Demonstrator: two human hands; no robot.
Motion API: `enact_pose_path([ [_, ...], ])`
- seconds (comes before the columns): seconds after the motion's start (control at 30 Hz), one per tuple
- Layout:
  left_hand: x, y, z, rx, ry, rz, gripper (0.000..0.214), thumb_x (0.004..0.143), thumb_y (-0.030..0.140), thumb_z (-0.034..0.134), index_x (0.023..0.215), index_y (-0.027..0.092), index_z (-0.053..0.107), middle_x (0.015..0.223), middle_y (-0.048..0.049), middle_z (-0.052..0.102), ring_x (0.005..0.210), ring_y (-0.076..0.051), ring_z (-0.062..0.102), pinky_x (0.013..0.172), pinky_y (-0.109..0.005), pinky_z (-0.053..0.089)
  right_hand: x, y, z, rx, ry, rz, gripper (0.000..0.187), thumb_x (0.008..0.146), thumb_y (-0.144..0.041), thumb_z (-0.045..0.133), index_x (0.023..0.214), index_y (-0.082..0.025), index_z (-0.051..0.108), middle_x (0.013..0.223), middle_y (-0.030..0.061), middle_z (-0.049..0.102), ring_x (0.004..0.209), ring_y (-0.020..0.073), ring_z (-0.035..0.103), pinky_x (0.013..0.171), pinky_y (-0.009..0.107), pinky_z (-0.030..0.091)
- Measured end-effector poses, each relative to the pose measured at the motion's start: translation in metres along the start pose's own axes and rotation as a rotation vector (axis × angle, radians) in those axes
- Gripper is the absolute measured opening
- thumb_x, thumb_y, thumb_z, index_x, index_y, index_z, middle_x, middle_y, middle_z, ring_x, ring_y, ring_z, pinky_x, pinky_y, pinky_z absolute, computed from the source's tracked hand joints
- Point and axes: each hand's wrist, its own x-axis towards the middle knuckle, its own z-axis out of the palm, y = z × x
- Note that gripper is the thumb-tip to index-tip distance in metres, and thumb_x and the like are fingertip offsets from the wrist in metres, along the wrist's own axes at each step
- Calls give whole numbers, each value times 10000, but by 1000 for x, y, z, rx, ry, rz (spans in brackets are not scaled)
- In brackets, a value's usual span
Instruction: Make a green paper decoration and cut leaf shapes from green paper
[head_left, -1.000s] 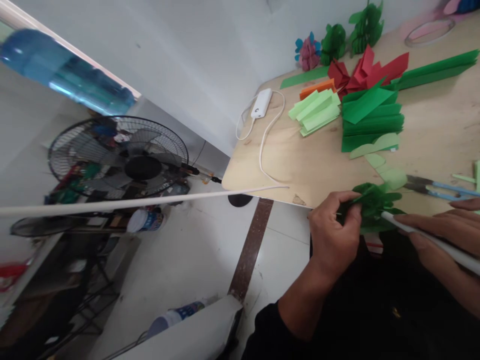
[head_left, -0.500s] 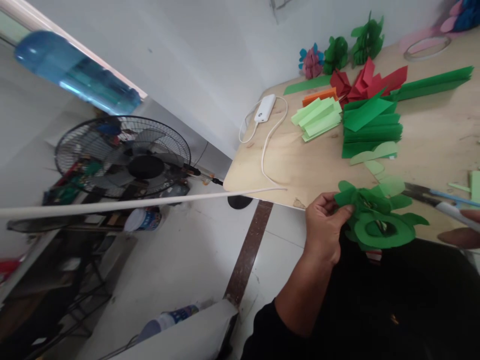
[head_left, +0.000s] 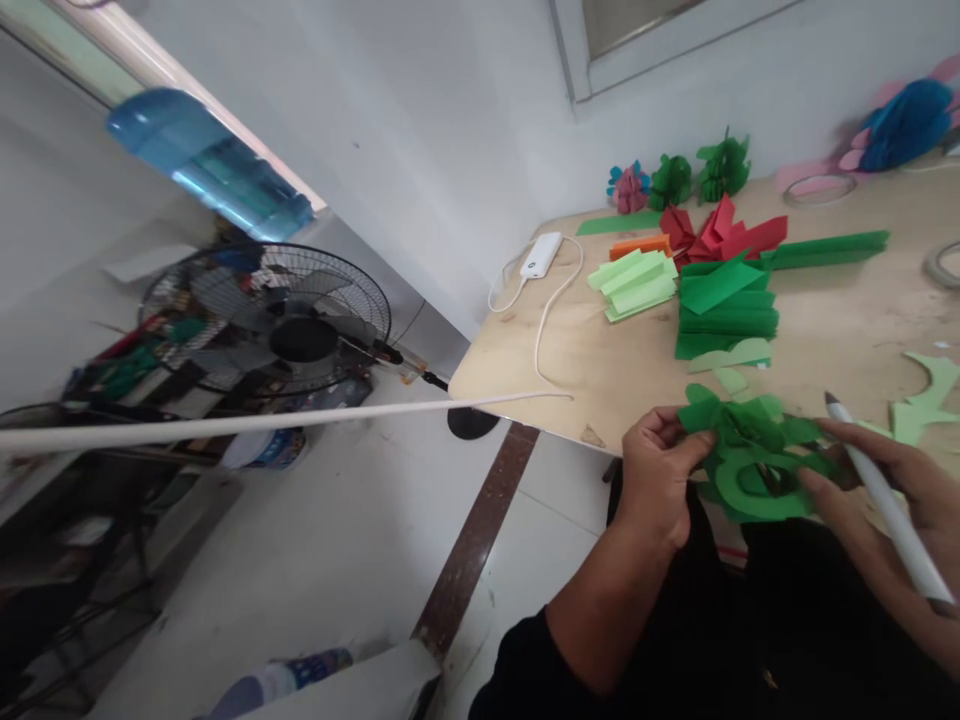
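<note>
Fingers [head_left: 660, 432] of left hand [head_left: 656, 480] pinch green paper cutout [head_left: 754, 470] | right fingers [head_left: 844, 437] grip white stick [head_left: 896, 525]

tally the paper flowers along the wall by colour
green paper flowers: 2
pink and teal paper flower: 1
blue and pink paper flower: 1
total: 4

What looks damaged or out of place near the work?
The pale plywood tabletop has a chipped, torn patch at its front edge, beside the left hand holding the green paper cutout; the surface looks broken away there.
</note>
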Motion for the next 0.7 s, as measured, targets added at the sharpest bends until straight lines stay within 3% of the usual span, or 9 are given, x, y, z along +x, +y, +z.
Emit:
enact_pose_path([
  [0.3,15,-3,5,17,22,-7,302,515,248,816,744,133,656,741,-41,676,648,-115,585,676,-255,432,19,8,10,149,-29,248,481,611,-609,606,985,-324,706,898,20,763,820,297,703,661,413,555],
  [0.6,29,-7,7,67,70,6,300,527,323,804,693,135,641,655,-26,644,605,-108,553,647,-254,419,27,-1,9,464,-19,397,437,561,-562,699,910,-301,734,907,28,761,845,310,699,694,435,584],
  [0.7,34,-8,6,88,110,5,310,522,339,806,662,139,613,639,-14,622,604,-99,536,644,-248,413,29,-3,7,472,-10,412,392,605,-491,727,944,-294,735,844,42,756,813,318,705,665,443,597],
])
